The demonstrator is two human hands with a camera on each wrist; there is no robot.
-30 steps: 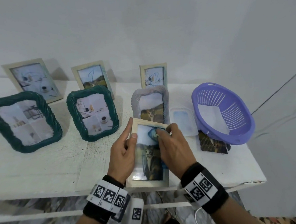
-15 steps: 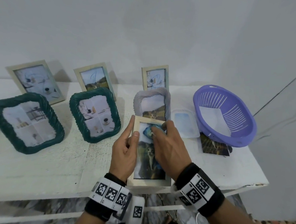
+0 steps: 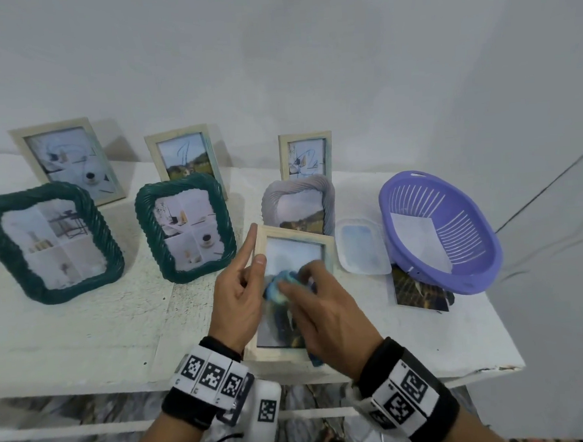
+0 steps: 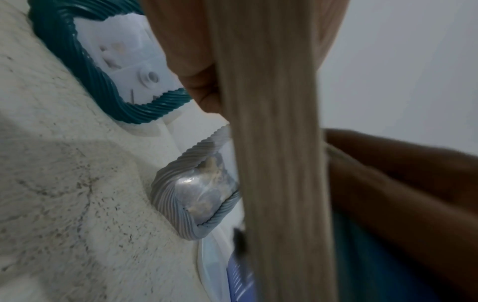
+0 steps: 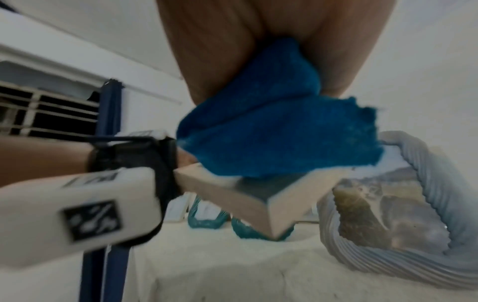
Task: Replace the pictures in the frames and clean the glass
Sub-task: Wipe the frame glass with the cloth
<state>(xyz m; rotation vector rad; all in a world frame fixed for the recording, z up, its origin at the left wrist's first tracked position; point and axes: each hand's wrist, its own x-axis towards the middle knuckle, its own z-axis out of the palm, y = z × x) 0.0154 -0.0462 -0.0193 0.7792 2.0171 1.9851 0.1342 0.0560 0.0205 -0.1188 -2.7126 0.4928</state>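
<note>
Blue cloth sits bunched under the right hand, whose fingers curl round it and press it on the glass of the pale wood frame at the near edge of the counter. The left hand has its grip on the frame's left rail, thumb on the front and forefinger stretched along the edge. The frame's long axis runs near to far, its far end raised. The cloth lies about mid-glass, so I judge the bare glass toward the far end is what the next stroke must cover; it lies straight ahead of the right hand, the nearer one to it, while the left hand only steadies.

Beyond stand a grey ribbed frame, two green frames to its left, and three pale frames along the far wall. Right of the grey one lie a clear lid, a purple basket and a loose photo.

The right wrist view shows the cloth pinched between fingers and thumb and meeting the frame, which the head view blurs. The left wrist view shows mostly the frame's side and the grey frame behind it; how the left fingers sit at the back I cannot tell.
</note>
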